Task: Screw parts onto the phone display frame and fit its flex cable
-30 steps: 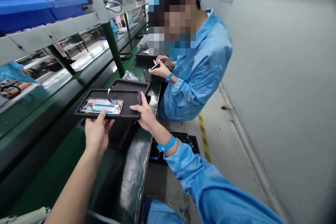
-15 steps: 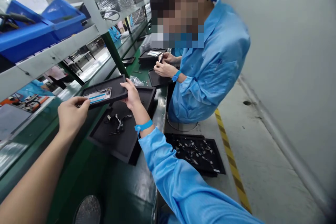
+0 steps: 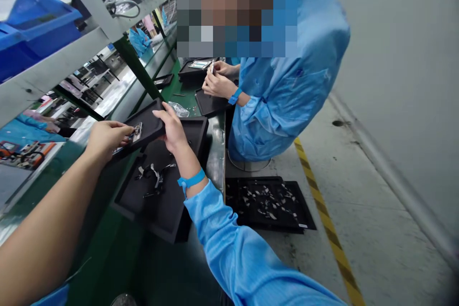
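A small black tray (image 3: 148,123) carries a phone frame (image 3: 134,133) with a silver edge. My left hand (image 3: 106,137) grips the tray's near left side and covers most of the phone frame. My right hand (image 3: 172,126) holds the tray's right edge, thumb on top. The tray is tilted and held over the green conveyor bench (image 3: 118,229). Below it a larger black tray (image 3: 165,210) lies on the bench with small black and white cable parts (image 3: 154,179) in it.
A co-worker in a blue coat (image 3: 283,81) sits close ahead, hands (image 3: 217,83) on a small part over other black trays. A black tray of scraps (image 3: 270,203) lies on the floor by a yellow line. Blue bins (image 3: 32,24) stand on the shelf at left.
The held tray has moved left and away from me, tilting more. My left hand now covers most of the phone frame. The view has swung nearer to the co-worker.
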`<state>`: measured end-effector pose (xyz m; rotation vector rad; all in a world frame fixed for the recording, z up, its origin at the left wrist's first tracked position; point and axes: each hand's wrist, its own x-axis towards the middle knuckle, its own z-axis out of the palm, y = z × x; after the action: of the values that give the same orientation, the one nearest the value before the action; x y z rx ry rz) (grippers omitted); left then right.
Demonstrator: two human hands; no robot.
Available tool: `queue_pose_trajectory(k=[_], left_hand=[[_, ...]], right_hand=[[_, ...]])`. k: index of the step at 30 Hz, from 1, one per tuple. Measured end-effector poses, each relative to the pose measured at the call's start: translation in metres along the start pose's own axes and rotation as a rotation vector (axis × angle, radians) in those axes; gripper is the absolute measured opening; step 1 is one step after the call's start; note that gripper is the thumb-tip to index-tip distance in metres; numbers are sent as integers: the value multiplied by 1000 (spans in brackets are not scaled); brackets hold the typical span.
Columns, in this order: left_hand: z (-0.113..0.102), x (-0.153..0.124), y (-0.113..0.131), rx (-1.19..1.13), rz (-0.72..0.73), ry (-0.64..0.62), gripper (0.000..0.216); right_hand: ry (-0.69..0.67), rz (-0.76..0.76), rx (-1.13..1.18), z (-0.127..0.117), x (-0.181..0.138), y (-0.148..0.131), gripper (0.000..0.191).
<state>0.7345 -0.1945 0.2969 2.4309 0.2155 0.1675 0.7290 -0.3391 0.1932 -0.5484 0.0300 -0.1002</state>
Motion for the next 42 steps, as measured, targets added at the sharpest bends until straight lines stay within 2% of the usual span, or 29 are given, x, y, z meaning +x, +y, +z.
queue_pose_trajectory(k=[3,8,12,27,35,42], left_hand=[[8,4,-2,-54,-38,-28,18],[14,8,-6,-90,-70,-4,19],[16,7,-3,-95,-77,7,21],[18,6,-3,-143,-95,10,24],[19,11,-4,-133,-55,18,29],[19,12,-5,-121,-52,11,32]], right_hand=[[7,-20,31,-5,2,-1,85],[-21,-68,36,-7,6,4,91],[-11,-101,50,-8,8,5,89],[0,-35,135,-8,6,-1,81],[-2,-39,182,-9,10,0,76],[16,-28,168,-8,11,1,79]])
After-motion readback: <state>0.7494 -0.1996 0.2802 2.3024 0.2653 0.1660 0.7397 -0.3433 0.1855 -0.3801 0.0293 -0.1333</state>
